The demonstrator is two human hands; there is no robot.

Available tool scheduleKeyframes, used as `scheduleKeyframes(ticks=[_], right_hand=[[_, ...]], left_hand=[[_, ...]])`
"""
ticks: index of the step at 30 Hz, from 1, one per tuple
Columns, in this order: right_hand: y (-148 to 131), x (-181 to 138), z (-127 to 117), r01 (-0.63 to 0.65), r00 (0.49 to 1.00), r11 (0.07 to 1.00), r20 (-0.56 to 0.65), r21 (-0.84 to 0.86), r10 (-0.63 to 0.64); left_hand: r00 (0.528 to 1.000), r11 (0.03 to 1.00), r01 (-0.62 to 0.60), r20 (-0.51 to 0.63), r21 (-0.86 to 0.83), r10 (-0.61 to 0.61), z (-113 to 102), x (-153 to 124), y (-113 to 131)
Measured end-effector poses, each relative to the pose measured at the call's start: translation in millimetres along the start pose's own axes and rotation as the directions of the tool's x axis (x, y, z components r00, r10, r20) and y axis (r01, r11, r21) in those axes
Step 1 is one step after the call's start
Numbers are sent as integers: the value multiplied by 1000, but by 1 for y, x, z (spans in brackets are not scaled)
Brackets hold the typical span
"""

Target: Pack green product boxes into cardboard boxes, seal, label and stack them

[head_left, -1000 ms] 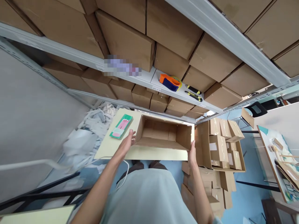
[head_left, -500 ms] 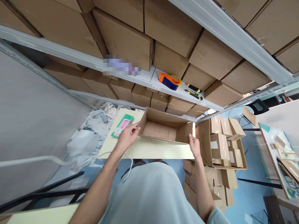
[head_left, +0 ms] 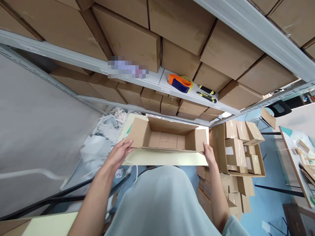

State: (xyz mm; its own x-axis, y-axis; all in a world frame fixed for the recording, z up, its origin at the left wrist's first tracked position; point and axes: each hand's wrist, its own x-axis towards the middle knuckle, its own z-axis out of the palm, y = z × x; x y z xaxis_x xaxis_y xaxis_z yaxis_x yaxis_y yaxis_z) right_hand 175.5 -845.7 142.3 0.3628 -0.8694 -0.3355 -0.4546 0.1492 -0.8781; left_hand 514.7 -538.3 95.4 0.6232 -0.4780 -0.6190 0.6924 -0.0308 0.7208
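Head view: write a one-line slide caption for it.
Left hand and right hand grip the ends of an open cardboard box at a pale table beneath carton-stacked shelves.

Grey metal shelving stacked with brown cartons, grey wall at left, blue floor, bright even light

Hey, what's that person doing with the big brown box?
A person grips an open cardboard box with both hands: the left hand on its left flap, the right hand at its near right corner. The box is over a pale table and looks empty. On the shelf behind lie a tape dispenser and two utility knives.
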Motion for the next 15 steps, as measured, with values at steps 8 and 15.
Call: scheduleKeyframes(ticks=[8, 15], right_hand=[[-19, -15, 13, 240, 913, 887, -218, -395, -345], [-99, 10, 77, 645, 682, 364, 290, -672, -672]], left_hand=[[847, 719, -414, -53, 558, 529, 20, -26, -7], [538, -73, -729, 636, 681, 553, 96, -59, -15]])
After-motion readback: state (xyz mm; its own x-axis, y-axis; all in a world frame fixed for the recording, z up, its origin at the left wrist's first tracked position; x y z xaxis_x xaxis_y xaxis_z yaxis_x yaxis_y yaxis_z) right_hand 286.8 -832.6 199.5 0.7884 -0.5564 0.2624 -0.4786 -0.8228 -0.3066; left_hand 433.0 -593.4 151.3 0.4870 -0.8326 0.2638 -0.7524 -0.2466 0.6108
